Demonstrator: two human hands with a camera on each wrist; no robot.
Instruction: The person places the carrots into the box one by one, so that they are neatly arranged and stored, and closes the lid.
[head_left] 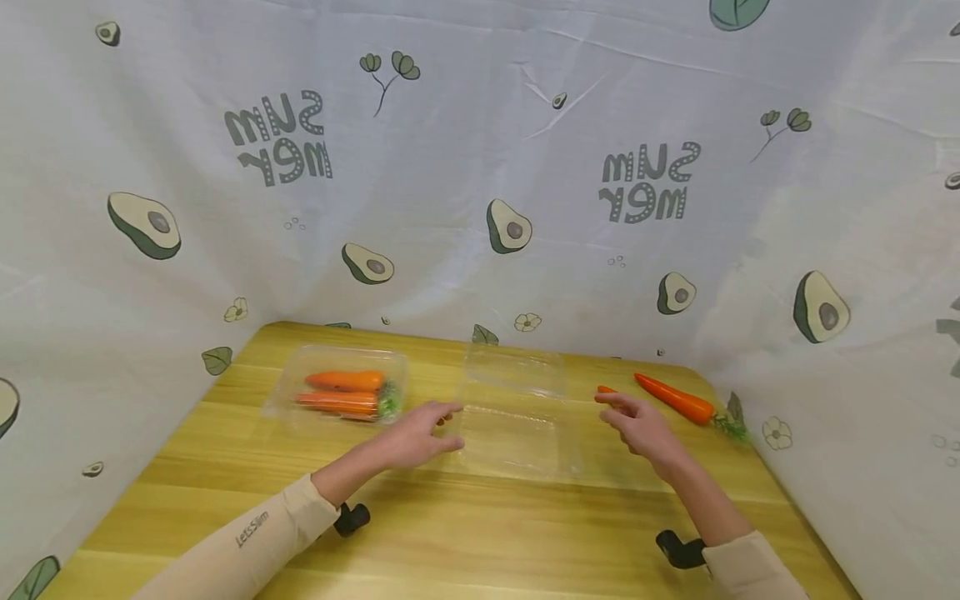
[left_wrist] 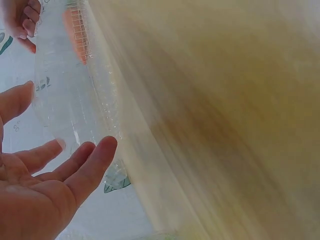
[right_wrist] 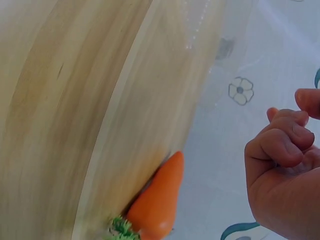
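My left hand (head_left: 422, 435), fingers spread and reaching right, is at the left side of a clear plastic clamshell box (head_left: 517, 437) with its lid raised. In the left wrist view that hand (left_wrist: 55, 175) has its fingertips close beside the box (left_wrist: 70, 110); whether they touch is unclear. My right hand (head_left: 641, 429) is right of the box with curled fingers, also seen in the right wrist view (right_wrist: 285, 160). A carrot's orange tip (head_left: 606, 389) pokes out at its fingers; the rest is hidden. Behind this hand another carrot (head_left: 678, 400) with green tops lies on the table.
At the left stands another clear plastic box (head_left: 292, 367) with carrots (head_left: 345, 381) inside. The wooden table (head_left: 420, 533) ends at the back and sides against a white printed cloth (head_left: 450, 167).
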